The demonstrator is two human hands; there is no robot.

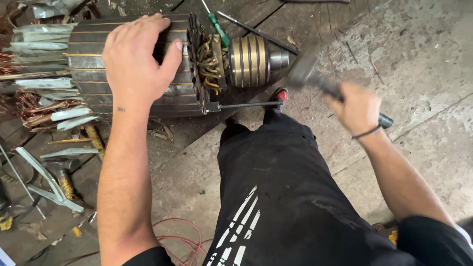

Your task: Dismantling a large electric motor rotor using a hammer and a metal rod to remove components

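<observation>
Lying on cracked concrete floor [423,64] by dark planks [148,10]: motor rotor [88,69], pressed under spread left hand [138,59]. Blurred hammer [315,79] gripped in clenched right hand [357,108]. Copper wire scraps [34,106] strewn alongside.

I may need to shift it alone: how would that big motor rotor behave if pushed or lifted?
The rotor is probably very heavy: it looks like a thick, solid steel core with copper windings. Being round and lying on its side, it may roll; the left hand rests on it. Protruding copper strips look sharp and bendable.
</observation>
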